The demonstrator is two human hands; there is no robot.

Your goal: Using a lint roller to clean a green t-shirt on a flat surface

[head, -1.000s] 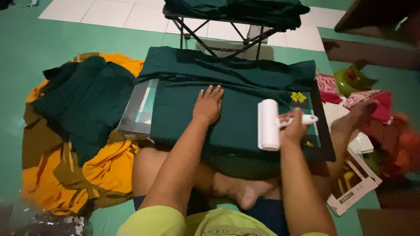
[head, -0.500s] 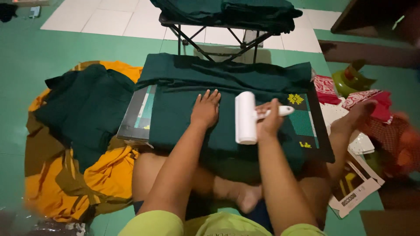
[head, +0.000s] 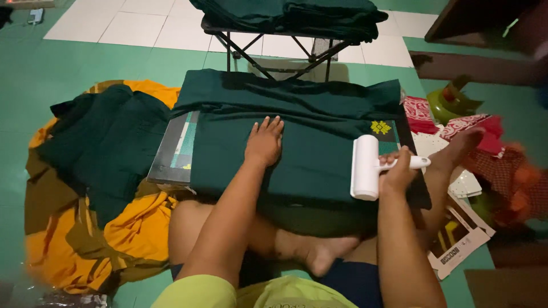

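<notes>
Green floor [head: 74,63] with a patch of pale tiles at the far side is seen from above, and a dark green folded cloth [head: 308,154] is spread over a flat board [head: 174,151] that rests across the person's crossed legs.

The left hand [head: 264,142] is laid flat on the cloth, palm down, with the fingers stretched forward and held close together; nothing is gripped by it. Its forearm is extended straight from the lower middle of the view, slanting slightly to the right.

The right hand [head: 397,171] is closed around the handle of a white cylindrical lint roller [head: 364,167]. The roller is held upright in the view, its long side pressed on the cloth near the right edge, just below a small yellow embroidered emblem [head: 381,127]. The right forearm is raised almost straight up from the bottom edge.

A bare foot [head: 325,254] is seen below the board. A heap of orange and dark green fabric [head: 97,188] lies to the left. A folding stand stacked with more green cloth [head: 291,14] is placed beyond. Red patterned cloth [head: 479,128] and printed paper [head: 456,239] lie to the right.
</notes>
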